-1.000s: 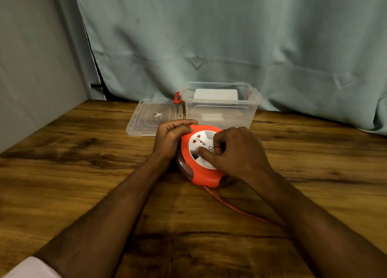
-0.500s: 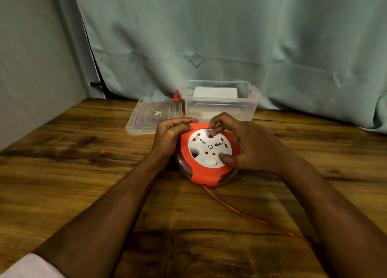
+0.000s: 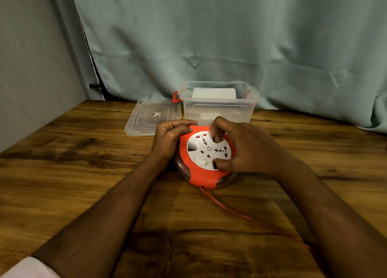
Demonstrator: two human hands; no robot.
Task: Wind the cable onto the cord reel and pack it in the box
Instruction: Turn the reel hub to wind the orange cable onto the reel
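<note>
- We note a round cord reel [image 3: 206, 158] lying flat on the wooden table [image 3: 73, 173], near the middle of the view; its glossy orange shell frames a smooth white socket disc with small red-shuttered outlets, over a clear rounded lower housing.
- Our left hand [image 3: 169, 137] cups the reel's left rim, fingers curled together and clamped over the orange edge, thumb along the top.
- Our right hand [image 3: 247, 150] rests on the white disc with fingers spread apart: one fingertip pressed into a recess at the far side of the disc, the thumb pressed on its near edge by the oval white button.
- A thin orange cable [image 3: 234, 209] leaves the reel's near edge and trails over the table toward the lower right, passing under our right forearm; its far end is hidden.
- Just behind the reel stands a clear plastic box [image 3: 217, 108], rectangular, open, with red latches at the ends and a white label-like panel on its back wall.
- Its clear flat lid [image 3: 146, 118], with moulded ridges, lies on the table beside the box to the left.
- Table grain is dark and streaked; a creased pale green curtain [image 3: 230, 37] hangs behind.
</note>
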